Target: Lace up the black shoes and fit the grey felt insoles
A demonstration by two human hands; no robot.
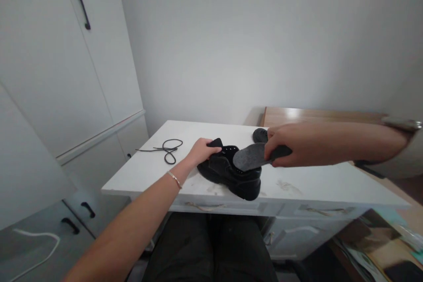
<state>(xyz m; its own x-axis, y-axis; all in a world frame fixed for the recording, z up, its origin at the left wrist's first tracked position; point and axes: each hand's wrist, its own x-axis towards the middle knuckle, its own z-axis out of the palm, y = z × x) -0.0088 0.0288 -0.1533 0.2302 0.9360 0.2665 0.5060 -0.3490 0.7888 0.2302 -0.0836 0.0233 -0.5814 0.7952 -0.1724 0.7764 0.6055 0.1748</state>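
On white desk (313,183), left hand (200,152) grips shoe (231,176); right hand (284,144) pinches insole (249,157) at its two o'clock; best hold shoe steady.

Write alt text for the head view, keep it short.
A person's right hand holds a grey insole at the opening of a black shoe, which the left hand grips at its far end on a white desk. A loose black lace lies on the desk left of the shoe.
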